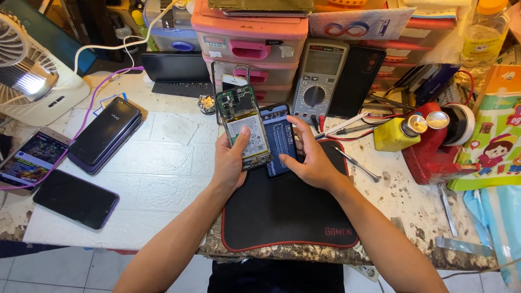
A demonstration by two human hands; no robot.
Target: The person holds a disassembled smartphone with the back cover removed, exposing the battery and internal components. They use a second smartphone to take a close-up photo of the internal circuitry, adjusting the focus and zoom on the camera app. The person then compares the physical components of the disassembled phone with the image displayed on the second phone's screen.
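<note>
- Lying at far left on the desk [163, 179]: three dark phones [106, 135].
- Left hand [230, 163] gripping the opened phone body [242, 127], battery showing, above the black mat [282, 211].
- Right hand [309, 160] clasping the detached screen panel [278, 140] just beside it; worth keeping both level.

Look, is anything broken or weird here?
Yes. The phone in the left hand has no back cover, so its green circuit board and battery show. The worktable surface beside the black mat is stained and chipped.
</note>
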